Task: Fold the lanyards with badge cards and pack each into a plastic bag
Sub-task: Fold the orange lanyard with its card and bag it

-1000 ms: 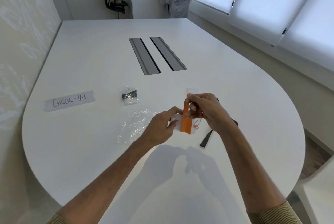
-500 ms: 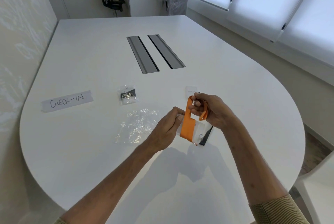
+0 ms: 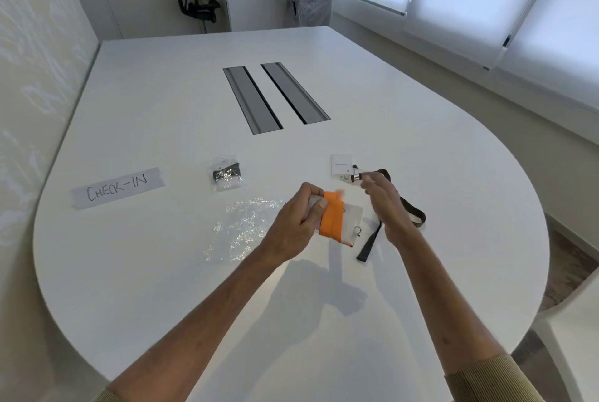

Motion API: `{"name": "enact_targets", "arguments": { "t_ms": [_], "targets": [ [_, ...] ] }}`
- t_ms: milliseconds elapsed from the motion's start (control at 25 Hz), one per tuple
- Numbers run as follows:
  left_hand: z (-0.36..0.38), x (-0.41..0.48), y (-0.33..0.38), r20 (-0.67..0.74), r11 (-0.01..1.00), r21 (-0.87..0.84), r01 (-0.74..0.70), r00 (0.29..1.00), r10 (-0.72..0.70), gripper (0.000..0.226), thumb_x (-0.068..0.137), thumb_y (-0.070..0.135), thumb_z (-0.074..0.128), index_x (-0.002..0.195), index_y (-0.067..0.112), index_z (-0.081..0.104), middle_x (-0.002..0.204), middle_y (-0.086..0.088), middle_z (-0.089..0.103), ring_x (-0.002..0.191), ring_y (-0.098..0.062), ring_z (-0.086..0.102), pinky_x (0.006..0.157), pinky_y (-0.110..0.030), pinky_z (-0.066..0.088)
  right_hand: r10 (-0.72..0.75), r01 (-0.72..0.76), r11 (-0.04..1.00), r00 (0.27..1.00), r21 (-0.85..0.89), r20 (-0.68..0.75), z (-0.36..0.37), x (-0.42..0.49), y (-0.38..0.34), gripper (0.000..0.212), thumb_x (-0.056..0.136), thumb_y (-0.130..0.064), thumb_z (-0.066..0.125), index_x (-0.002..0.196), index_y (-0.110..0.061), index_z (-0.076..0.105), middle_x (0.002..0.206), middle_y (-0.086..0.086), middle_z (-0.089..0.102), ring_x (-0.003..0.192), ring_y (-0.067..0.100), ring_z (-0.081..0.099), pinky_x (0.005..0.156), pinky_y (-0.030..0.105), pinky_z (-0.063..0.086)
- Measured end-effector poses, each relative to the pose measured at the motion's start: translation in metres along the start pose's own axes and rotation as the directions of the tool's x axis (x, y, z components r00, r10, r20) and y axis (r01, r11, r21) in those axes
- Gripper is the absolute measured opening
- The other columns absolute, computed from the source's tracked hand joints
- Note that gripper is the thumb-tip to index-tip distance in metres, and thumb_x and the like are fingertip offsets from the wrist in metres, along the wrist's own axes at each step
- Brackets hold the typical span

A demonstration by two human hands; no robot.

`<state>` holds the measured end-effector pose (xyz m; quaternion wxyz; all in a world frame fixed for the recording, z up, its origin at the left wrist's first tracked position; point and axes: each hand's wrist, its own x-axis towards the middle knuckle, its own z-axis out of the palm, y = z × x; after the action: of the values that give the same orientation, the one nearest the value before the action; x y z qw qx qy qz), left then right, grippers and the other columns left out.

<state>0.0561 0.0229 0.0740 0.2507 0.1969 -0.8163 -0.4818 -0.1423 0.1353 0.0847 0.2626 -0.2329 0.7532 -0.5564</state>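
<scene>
Now, bundle: orange lanyard (image 3: 331, 220) wrapped flat round its badge card (image 3: 351, 223), held above the counter (image 3: 162, 272).
Left hand (image 3: 299, 223): fingers clamped on the bundle's left edge.
Right hand (image 3: 384, 203): blurred, fingers loosely curled on nothing.
Handling: light; strap soft, likely to spring loose (pinch across the folds).
Plastic bag (image 3: 241, 229): empty, limp, just left.

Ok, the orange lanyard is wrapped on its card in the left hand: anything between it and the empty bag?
Nothing visible. The orange lanyard and its card sit in the left hand, and the empty plastic bag lies flat on the table just left of that hand. The black lanyard lies on the far side.
</scene>
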Motion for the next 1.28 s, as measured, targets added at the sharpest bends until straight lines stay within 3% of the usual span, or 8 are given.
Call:
{"name": "enact_targets", "arguments": {
  "t_ms": [160,240,440,520,640,840,1000,1280],
  "targets": [
    [-0.006,0.015,0.01,0.0,0.999,0.034,0.032,0.999,-0.032,0.032,0.11,0.053,0.038,0.119,0.024,0.045,0.1,0.008,0.06,0.086,-0.004,0.06,0.075,-0.025,0.049,-0.265,0.176,0.956,0.859,0.234,0.439,-0.002,-0.006,0.01,0.075,0.086,-0.002,0.058,0.158,-0.024,0.057,0.155,0.006,0.064,0.147,0.021,0.058,0.117,0.043,0.054],
    [-0.007,0.022,0.015,-0.002,0.999,0.038,0.031,1.0,-0.03,0.034,0.112,0.054,0.034,0.121,0.022,0.042,0.104,0.005,0.059,0.09,-0.009,0.063,0.078,-0.029,0.055,-0.323,0.141,0.926,0.776,0.351,0.542,0.01,-0.014,0.015,0.068,0.092,0.006,0.056,0.155,-0.02,0.061,0.151,0.008,0.068,0.14,0.023,0.063,0.115,0.045,0.054],
    [-0.015,0.035,0.022,-0.066,0.999,0.002,0.033,0.997,-0.032,0.021,0.119,0.038,0.037,0.122,0.017,0.042,0.106,0.008,0.059,0.091,-0.008,0.062,0.074,-0.025,0.052,-0.226,-0.011,0.918,0.808,0.397,0.544,0.044,-0.026,0.026,0.054,0.089,-0.019,0.091,0.138,-0.02,0.07,0.129,0.005,0.072,0.127,0.025,0.062,0.123,0.059,0.04],
    [-0.017,0.038,0.022,-0.093,0.996,-0.065,0.056,0.994,-0.062,0.021,0.119,0.035,0.039,0.121,0.015,0.042,0.104,-0.001,0.061,0.083,-0.014,0.064,0.066,-0.024,0.054,-0.232,0.05,0.931,0.845,0.36,0.482,0.049,-0.03,0.019,0.021,0.104,-0.032,0.076,0.125,-0.032,0.079,0.119,0.002,0.078,0.121,0.023,0.069,0.115,0.049,0.048],
    [-0.02,0.041,0.021,-0.209,0.993,-0.078,0.088,0.973,-0.102,0.026,0.12,0.033,0.04,0.124,0.008,0.044,0.111,-0.002,0.06,0.091,-0.013,0.062,0.07,-0.018,0.052,-0.213,0.085,0.954,0.866,0.287,0.453,0.055,-0.034,0.012,0.032,0.12,-0.029,0.048,0.115,-0.013,0.075,0.089,0.01,0.069,0.093,0.03,0.073,0.098,0.047,0.057],
    [-0.026,0.045,0.011,-0.355,0.994,-0.003,0.107,0.929,-0.101,0.027,0.119,0.03,0.041,0.124,0.003,0.043,0.111,-0.003,0.056,0.095,-0.021,0.061,0.079,-0.043,0.056,-0.165,0.121,0.986,0.805,0.114,0.57,0.053,-0.049,-0.004,0.035,0.12,-0.035,0.048,0.113,-0.009,0.07,0.084,0.015,0.074,0.077,0.031,0.078,0.08,0.035,0.063],
    [-0.028,0.038,0.0,-0.381,0.996,0.051,0.071,0.923,-0.046,0.027,0.118,0.032,0.044,0.121,0.005,0.044,0.114,-0.001,0.057,0.098,-0.025,0.061,0.079,-0.041,0.053,-0.074,0.024,0.995,0.836,0.099,0.543,0.044,-0.053,-0.024,0.034,0.119,-0.034,0.052,0.106,-0.01,0.073,0.084,0.018,0.078,0.083,0.035,0.083,0.083,0.042,0.068],
    [-0.032,0.016,-0.006,-0.092,0.994,0.095,-0.061,0.993,0.07,0.014,0.118,0.042,0.044,0.119,0.028,0.043,0.088,0.004,0.075,0.058,-0.013,0.075,0.048,-0.044,0.062,0.001,-0.103,0.976,0.885,0.194,0.466,0.032,-0.049,-0.059,0.039,0.114,-0.031,0.06,0.089,-0.012,0.084,0.091,0.022,0.082,0.079,0.028,0.083,0.065,0.03,0.065]
  ]
}}
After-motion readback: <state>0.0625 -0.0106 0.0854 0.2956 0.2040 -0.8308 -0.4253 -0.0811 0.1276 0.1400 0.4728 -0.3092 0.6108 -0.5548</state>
